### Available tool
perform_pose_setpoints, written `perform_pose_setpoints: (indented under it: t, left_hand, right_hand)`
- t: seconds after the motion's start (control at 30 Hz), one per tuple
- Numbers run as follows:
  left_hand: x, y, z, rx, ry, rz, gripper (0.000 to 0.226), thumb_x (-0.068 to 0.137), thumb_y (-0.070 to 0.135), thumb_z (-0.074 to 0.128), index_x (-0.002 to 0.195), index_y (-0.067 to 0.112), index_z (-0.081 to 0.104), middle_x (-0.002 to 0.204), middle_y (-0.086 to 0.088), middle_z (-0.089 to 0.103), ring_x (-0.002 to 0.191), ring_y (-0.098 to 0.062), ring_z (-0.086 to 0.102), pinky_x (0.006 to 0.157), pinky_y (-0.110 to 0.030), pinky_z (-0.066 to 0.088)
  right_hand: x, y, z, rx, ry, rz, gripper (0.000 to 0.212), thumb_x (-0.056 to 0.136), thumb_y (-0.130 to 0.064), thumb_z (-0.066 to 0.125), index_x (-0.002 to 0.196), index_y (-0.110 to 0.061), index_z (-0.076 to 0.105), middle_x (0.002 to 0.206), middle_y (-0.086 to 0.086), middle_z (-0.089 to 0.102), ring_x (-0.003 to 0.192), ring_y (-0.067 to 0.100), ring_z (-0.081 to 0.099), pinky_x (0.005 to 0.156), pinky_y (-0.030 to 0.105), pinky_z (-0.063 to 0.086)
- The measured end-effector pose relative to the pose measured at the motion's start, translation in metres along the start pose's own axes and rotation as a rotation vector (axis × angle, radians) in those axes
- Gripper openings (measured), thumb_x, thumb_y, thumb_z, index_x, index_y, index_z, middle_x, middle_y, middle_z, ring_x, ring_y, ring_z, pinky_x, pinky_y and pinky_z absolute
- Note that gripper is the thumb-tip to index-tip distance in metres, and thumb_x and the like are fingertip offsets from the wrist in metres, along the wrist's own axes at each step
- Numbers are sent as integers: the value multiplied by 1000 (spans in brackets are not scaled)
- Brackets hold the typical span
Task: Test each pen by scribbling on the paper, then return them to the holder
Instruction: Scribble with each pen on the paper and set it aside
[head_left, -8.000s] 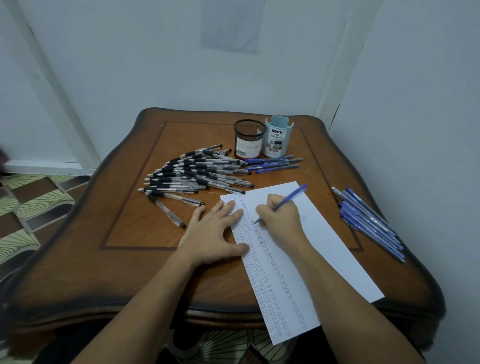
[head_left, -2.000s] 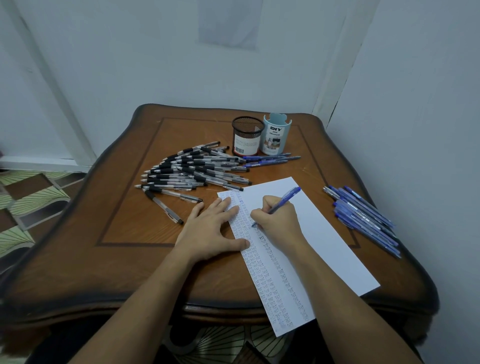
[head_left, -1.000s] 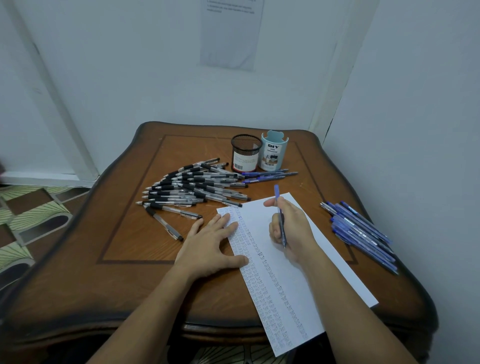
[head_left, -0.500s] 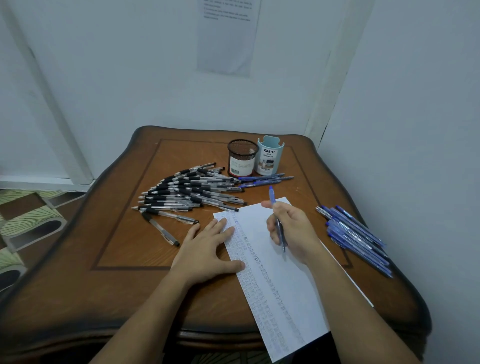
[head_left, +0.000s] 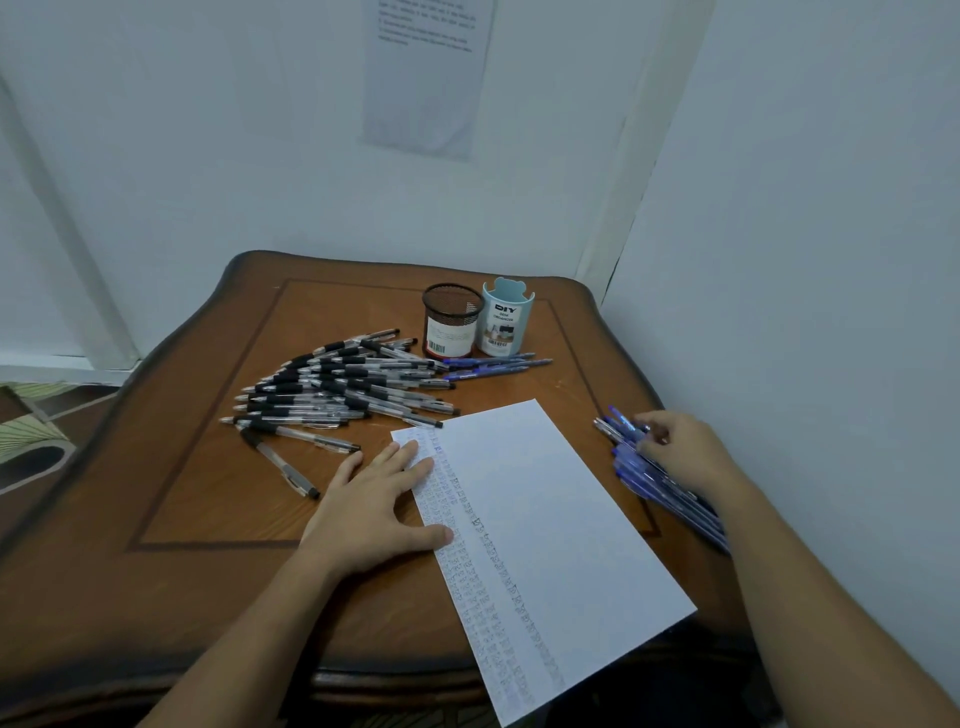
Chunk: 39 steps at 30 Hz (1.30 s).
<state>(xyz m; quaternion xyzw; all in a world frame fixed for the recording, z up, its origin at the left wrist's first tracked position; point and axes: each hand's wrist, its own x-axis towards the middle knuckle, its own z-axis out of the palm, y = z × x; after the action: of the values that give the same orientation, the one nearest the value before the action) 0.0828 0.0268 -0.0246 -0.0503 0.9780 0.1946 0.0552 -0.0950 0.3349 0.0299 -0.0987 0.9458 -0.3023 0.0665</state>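
Both hands are engaged: left hand (head_left: 374, 509) fingers lie flat, pinning the paper (head_left: 545, 519), while right hand (head_left: 680, 452) fingers curl at the blue pens (head_left: 641, 480), grip unclear; next comes fetching an untested pen.

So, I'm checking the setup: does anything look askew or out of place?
The paper lies skewed, its near corner overhanging the table edge. Black pens and blue pens lie loose in heaps; none stick out of the holders.

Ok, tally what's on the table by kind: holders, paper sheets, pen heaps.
Pen holders: 2, mesh cup and blue cup
Paper sheets: 1
Pen heaps: 3, black heap, small blue group, right-side blue heap
Total: 6
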Motion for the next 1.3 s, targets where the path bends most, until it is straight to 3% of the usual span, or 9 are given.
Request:
perform_pose_setpoints:
  t: [0.23, 0.4, 0.53, 0.63, 0.73, 0.93, 1.03, 1.17, 1.3]
  left_hand:
    - [0, 2, -2, -6, -2, -2, 115, 53, 94, 25, 154, 39, 17, 163, 15, 0, 148, -1, -5, 119, -38, -10]
    - [0, 2, -3, -15, -18, -8, 112, 58, 94, 30, 154, 39, 16, 163, 15, -1, 148, -3, -5, 119, -39, -11]
    - [-1, 2, -3, -5, -15, -9, 96, 76, 83, 48, 154, 38, 15, 163, 14, -3, 148, -2, -7, 118, -38, -12]
    - [-1, 1, -2, -18, -4, -4, 95, 78, 80, 51, 155, 37, 16, 163, 15, -3, 148, -1, -7, 118, -37, -13]
    - [0, -2, -1, -21, 0, 0, 95, 77, 81, 50, 155, 38, 16, 163, 15, -3, 148, -1, -7, 119, -37, -13]
    - [1, -3, 0, -22, -5, 7, 95, 77, 82, 49, 154, 38, 16, 163, 15, -3, 148, -1, -7, 118, -38, -13]
    - [1, -3, 0, -24, 2, 9, 95, 77, 81, 50, 155, 38, 17, 163, 14, -2, 148, -2, -7, 118, -38, -13]
    - [0, -2, -1, -28, 5, 3, 94, 77, 81, 51, 154, 38, 18, 163, 14, -2, 148, -2, -6, 119, -38, -12]
    - [0, -2, 0, -68, 27, 3, 101, 69, 86, 49, 153, 35, 25, 163, 14, 4, 149, -2, -1, 119, -38, -10]
  right_hand:
    - [0, -8, 10, 41, 81, -53, 43, 97, -15, 62, 139, -16, 56, 130, 8, 61, 118, 23, 58, 96, 36, 49]
    - [26, -51, 44, -12, 105, -173, 37, 98, -15, 62, 135, -21, 61, 143, 2, 54, 127, 21, 51, 107, 36, 42]
    - [55, -86, 83, -1, -11, -307, 42, 96, 2, 55, 133, -15, 64, 142, 4, 57, 134, 22, 49, 106, 20, 30]
    - [75, -104, 107, 15, -75, -296, 45, 97, -1, 52, 132, -28, 64, 146, 0, 53, 139, 23, 42, 117, 36, 30]
    - [81, -116, 120, -96, -56, -283, 41, 100, -12, 54, 132, -38, 62, 147, -4, 50, 139, 28, 36, 113, 45, 26]
    - [81, -119, 115, -296, -15, -313, 13, 101, -29, 56, 108, -31, 66, 125, 1, 56, 127, 27, 39, 105, 46, 28]
    - [81, -116, 105, -388, 34, -363, 21, 106, -26, 43, 111, -20, 62, 118, 4, 57, 118, 25, 46, 99, 41, 32]
    - [66, -113, 84, 21, 43, -371, 16, 108, -25, 35, 104, -18, 49, 97, 4, 58, 86, 19, 52, 67, 33, 38]
    - [35, -124, 69, 388, -6, -248, 41, 103, -49, 41, 88, -13, 52, 78, -3, 52, 74, 10, 46, 66, 28, 37]
